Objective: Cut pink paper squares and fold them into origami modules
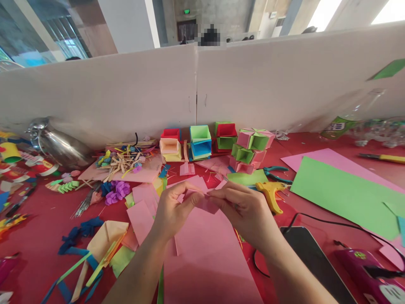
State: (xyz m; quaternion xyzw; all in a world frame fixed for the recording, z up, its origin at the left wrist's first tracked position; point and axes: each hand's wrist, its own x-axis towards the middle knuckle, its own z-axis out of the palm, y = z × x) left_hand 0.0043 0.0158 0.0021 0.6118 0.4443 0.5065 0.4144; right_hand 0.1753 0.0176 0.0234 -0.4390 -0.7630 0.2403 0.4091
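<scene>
A small folded piece of pink paper [208,205] is pinched between my two hands, in the middle of the view. My left hand [180,205] grips its left side with thumb and fingers closed. From the other side, my right hand [242,207] pinches the paper's right edge. Below both hands lies a large pink sheet [205,261]. Smaller pink pieces [141,221] are scattered just left of my left hand. A yellow glue gun [271,196] rests on the table beyond my right wrist.
Folded paper boxes [200,141] stand at the back beside a stacked pink and green paper piece [251,150]. Pliers [276,173], a green sheet [344,196] and a black phone [316,261] lie to the right. A metal jug [61,145] and craft sticks [125,162] occupy the left.
</scene>
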